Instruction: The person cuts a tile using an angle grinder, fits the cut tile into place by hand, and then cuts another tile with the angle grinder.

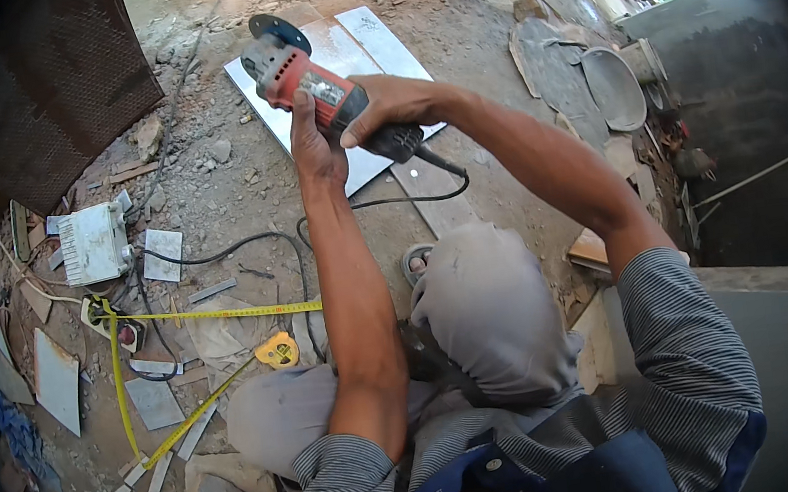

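Note:
A red and black angle grinder (324, 92) is held up in front of me, its dark round disc (279, 32) at the far left end. My right hand (387, 107) wraps round the black rear of its body. Under and beside the red middle, my left hand (314, 143) grips it with the thumb up along the side. Below the grinder lies a pale flat tile (366, 163), with a narrower tile strip (379, 41) along its right. From the grinder's rear, a black power cord (448, 166) loops down and away to the left.
Left of me are a white box (94, 243) with cords, an unrolled yellow tape measure (277, 351) and several tile scraps (58, 381). A brown mesh panel (52, 101) stands far left. Rubble covers the ground. A grey basin (613, 89) and a low wall (775, 307) are at right.

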### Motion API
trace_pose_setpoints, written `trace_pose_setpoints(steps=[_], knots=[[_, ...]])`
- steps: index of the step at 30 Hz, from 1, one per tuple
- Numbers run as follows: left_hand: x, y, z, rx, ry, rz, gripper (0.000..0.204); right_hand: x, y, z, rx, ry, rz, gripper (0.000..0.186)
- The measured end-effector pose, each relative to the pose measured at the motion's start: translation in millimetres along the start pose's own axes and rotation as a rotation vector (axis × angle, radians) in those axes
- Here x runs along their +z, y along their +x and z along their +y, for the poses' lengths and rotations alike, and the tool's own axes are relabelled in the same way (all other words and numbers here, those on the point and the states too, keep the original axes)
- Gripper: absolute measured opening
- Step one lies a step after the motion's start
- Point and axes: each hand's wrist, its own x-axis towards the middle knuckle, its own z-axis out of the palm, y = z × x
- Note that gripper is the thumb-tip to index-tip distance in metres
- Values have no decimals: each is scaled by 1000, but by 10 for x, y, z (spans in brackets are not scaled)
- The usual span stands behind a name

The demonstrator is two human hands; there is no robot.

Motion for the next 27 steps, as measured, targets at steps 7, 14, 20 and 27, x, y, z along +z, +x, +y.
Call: trace_pose_setpoints(steps=[7, 14, 20, 27], knots=[[480, 40, 87, 59, -2, -98, 69, -133, -214, -443, 32, -208, 117, 66], [532, -3, -70, 11, 92, -130, 55, -131, -418, -56, -171, -13, 181, 57], [653, -15, -294, -44, 459, -152, 65, -213, -548, 464, -302, 343, 190, 59], [851, 33, -629, -194, 932, -200, 79, -439, -790, 939, -298, 723, 186, 67]])
